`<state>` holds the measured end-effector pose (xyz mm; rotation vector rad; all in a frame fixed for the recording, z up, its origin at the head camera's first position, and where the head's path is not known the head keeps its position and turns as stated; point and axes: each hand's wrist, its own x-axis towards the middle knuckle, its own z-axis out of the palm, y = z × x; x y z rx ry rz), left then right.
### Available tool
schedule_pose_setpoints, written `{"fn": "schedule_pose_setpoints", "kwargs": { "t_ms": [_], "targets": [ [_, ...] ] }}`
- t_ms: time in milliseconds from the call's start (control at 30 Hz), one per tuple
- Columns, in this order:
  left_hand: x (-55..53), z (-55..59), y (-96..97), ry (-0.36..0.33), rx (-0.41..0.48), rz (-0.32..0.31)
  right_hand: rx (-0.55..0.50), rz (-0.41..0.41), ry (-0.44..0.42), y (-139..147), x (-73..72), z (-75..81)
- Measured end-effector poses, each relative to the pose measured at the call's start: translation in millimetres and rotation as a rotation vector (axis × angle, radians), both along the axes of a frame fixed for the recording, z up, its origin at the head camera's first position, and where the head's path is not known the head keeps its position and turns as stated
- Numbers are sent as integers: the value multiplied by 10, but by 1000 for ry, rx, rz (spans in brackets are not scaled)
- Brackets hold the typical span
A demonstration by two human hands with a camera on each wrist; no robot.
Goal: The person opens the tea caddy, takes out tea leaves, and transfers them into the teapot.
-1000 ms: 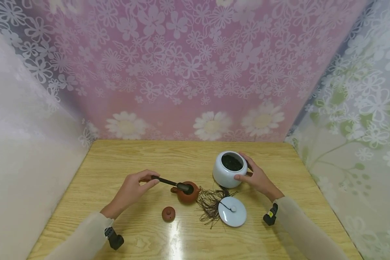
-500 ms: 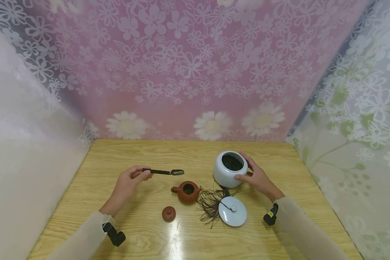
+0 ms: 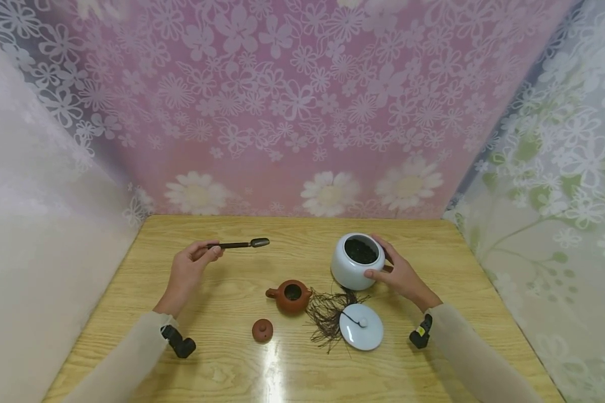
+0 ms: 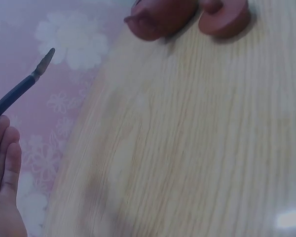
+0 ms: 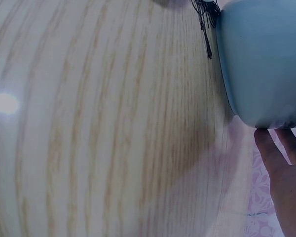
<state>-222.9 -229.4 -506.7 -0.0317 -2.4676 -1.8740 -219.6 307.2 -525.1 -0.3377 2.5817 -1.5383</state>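
Observation:
My left hand (image 3: 189, 268) pinches the dark handle of a small tea scoop (image 3: 259, 242), held level above the table's left half. In the left wrist view the scoop (image 4: 45, 61) points away from the fingers. My right hand (image 3: 400, 274) grips the side of a white ceramic jar (image 3: 350, 272), which leans slightly toward me and holds dark tea leaves (image 3: 360, 251). Between the hands sits a reddish-brown clay teapot (image 3: 291, 305), uncovered, with dark leaves inside. Its small round lid (image 3: 263, 331) lies in front of it.
A white jar lid (image 3: 360, 336) with a knob and dark cord lies in front of the jar. Dark thread-like tassel strands (image 3: 325, 319) spread beside it, reaching the teapot's spout. The wooden table (image 3: 222, 364) ends at a flowered cloth backdrop (image 3: 292, 112).
The scoop has come up out of the teapot's mouth and moved left and away from me with my left hand. My right hand and the jar have stayed in place.

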Motion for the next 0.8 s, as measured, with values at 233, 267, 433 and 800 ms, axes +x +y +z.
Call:
{"fn": "schedule_pose_setpoints", "kwargs": {
  "t_ms": [233, 267, 433, 800],
  "targets": [
    [-157, -84, -134, 29, -22, 67, -9, 2, 1, 1, -5, -17],
    [-172, -94, -155, 28, -34, 78, -11, 2, 0, 2, -7, -18],
    [-224, -138, -236, -2, -47, 114, -15, 2, -6, 17, -16, -21],
    [-293, -274, -314, -14, -112, 139, -25, 2, -16, 6, -8, -7]
  ]
}}
